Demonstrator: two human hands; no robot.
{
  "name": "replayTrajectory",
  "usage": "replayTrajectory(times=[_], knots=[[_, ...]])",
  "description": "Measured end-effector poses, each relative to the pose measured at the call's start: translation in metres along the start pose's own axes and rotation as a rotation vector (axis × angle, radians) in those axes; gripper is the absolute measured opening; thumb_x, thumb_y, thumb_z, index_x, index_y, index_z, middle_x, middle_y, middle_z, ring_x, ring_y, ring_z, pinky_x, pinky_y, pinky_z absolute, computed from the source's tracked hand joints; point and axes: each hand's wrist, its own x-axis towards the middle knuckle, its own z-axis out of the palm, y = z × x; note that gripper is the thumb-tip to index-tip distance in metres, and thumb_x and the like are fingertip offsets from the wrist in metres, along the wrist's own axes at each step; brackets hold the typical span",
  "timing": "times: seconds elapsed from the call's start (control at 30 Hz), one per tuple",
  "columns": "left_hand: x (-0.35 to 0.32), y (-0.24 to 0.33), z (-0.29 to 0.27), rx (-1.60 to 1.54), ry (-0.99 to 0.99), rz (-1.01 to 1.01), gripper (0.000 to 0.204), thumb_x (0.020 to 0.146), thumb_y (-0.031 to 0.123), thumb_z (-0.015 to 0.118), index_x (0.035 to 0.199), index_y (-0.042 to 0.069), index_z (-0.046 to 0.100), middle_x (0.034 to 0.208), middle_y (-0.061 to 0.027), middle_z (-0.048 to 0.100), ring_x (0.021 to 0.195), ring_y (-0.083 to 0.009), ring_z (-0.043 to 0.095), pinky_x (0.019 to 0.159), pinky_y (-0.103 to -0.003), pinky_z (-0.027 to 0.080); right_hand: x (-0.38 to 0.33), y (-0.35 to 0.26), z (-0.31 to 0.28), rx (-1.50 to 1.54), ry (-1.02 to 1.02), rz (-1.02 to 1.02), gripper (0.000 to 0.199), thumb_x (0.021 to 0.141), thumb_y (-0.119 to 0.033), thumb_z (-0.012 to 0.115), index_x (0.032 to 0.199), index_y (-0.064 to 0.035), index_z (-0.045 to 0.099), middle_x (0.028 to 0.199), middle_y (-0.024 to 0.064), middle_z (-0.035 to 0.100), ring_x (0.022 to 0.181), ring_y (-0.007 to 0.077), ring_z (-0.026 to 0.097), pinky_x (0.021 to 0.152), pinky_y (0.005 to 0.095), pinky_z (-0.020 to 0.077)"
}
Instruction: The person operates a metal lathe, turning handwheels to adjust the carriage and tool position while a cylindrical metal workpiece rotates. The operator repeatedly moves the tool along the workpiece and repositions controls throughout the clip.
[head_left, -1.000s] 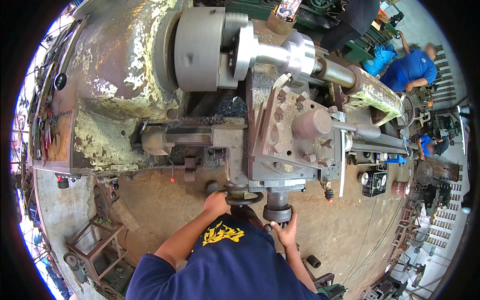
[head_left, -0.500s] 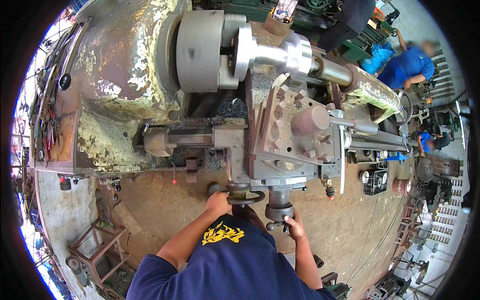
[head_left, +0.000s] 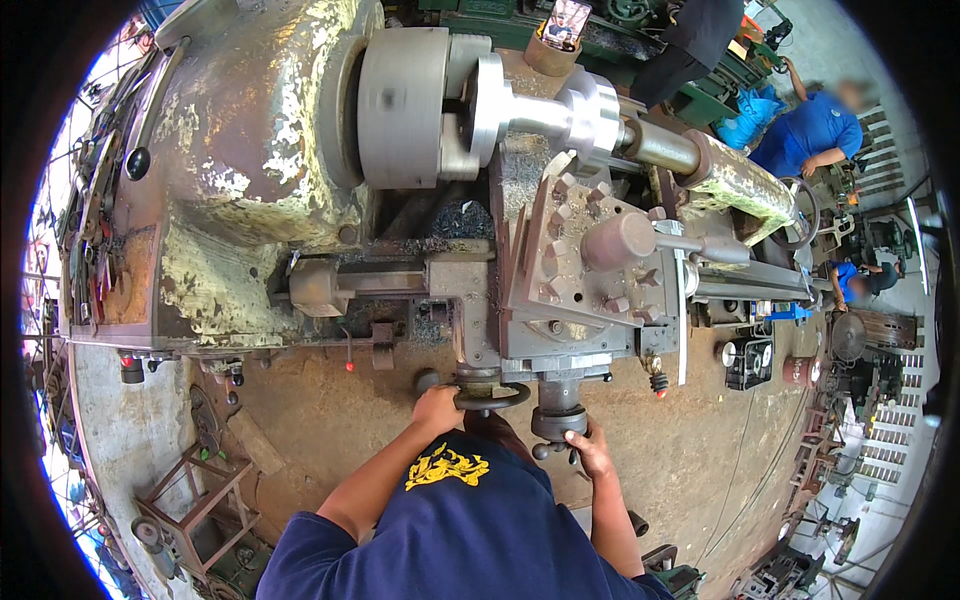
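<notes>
I look down on a big worn lathe with a grey chuck (head_left: 410,95) gripping a shiny steel shaft (head_left: 560,110). The square tool post (head_left: 590,250) sits on the carriage below it. My left hand (head_left: 437,408) grips the rim of the dark carriage handwheel (head_left: 492,397) at the front of the apron. My right hand (head_left: 588,447) holds the small crank handle (head_left: 556,428) of the cross slide, just right of the wheel. My dark blue shirt hides the space under both hands.
The peeling headstock (head_left: 230,170) fills the left. A rusty metal frame (head_left: 195,500) stands on the dirt floor at lower left. A person in blue (head_left: 815,135) works at the upper right; other machines and stacked racks (head_left: 880,400) line the right side.
My right hand has shifted slightly around the crank handle. My left hand stays on the handwheel. The view has tilted a little.
</notes>
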Motion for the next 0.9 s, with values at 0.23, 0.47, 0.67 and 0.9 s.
replayTrajectory(times=[0.23, 0.47, 0.67, 0.9], knots=[[0.002, -0.006, 0.004, 0.030, 0.006, 0.032, 0.044, 0.075, 0.034, 0.071, 0.105, 0.001, 0.070, 0.111, -0.0199, 0.068, 0.108, -0.0374, 0.063, 0.094, -0.046, 0.052, -0.006, -0.015, 0.014, -0.040, 0.102, -0.037, 0.068, 0.071, -0.023, 0.087, 0.124, 0.0078, 0.057, 0.107, 0.0132, 0.068, 0.093, 0.0198, 0.064, 0.086, 0.0333, 0.0516], [-0.003, -0.009, 0.011, 0.047, 0.121, 0.066, 0.046, 0.076, 0.033, 0.072, 0.108, 0.000, 0.069, 0.115, -0.0207, 0.067, 0.110, -0.0394, 0.062, 0.096, -0.046, 0.051, -0.021, -0.045, 0.042, -0.395, 0.305, -0.104, 0.077, 0.066, -0.028, 0.091, 0.124, 0.0084, 0.057, 0.102, 0.0206, 0.072, 0.094, 0.0270, 0.071, 0.085, 0.0373, 0.0546], [-0.038, 0.036, -0.033, 0.286, -0.060, -0.127, 0.051, 0.082, 0.040, 0.070, 0.105, -0.005, 0.070, 0.111, -0.0282, 0.067, 0.109, -0.0433, 0.062, 0.097, -0.048, 0.050, -0.039, -0.061, 0.075, -0.716, 0.543, -0.103, 0.089, 0.064, -0.032, 0.092, 0.130, 0.0087, 0.051, 0.107, 0.0292, 0.069, 0.104, 0.0428, 0.067, 0.090, 0.0461, 0.0532], [-0.052, 0.077, -0.030, 0.008, -0.427, 0.226, 0.065, 0.088, 0.057, 0.063, 0.111, -0.003, 0.069, 0.111, -0.0276, 0.068, 0.106, -0.0346, 0.067, 0.092, -0.042, 0.052, -0.068, -0.059, 0.090, -0.842, 0.445, -0.259, 0.093, 0.074, -0.031, 0.083, 0.144, 0.0091, 0.035, 0.142, 0.0393, 0.041, 0.123, 0.0525, 0.052, 0.102, 0.0483, 0.0469]])
